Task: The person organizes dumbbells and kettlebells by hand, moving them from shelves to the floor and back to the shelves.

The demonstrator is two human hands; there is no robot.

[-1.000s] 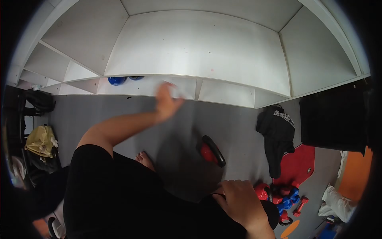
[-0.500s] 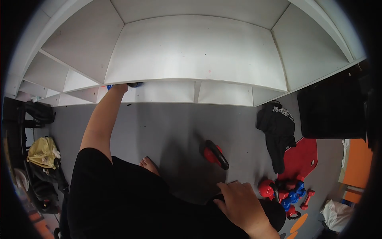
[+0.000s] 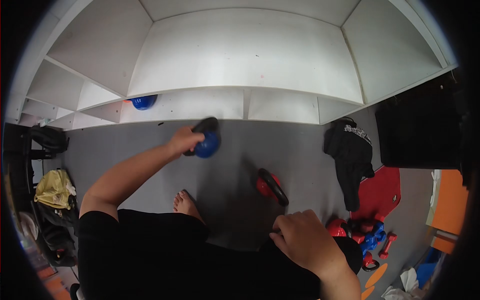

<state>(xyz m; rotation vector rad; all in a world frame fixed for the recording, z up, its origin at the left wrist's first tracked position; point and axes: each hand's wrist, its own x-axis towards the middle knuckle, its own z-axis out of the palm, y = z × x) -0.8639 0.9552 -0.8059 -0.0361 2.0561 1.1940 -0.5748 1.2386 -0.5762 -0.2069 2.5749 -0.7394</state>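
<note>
Blue kettlebell (image 3: 209, 143) hangs from my left hand (image 3: 182, 140), fingers wrapped round its handle; my right hand (image 3: 300, 240) rests curled on my knee.

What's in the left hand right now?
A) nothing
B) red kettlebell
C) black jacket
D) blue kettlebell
D: the left hand is closed around the dark handle of the blue kettlebell, while the red kettlebell lies untouched on the grey floor.

Left arm stretched forward, left hand (image 3: 184, 140) clenched; right hand (image 3: 305, 242) low by the body, fingers curled.
</note>
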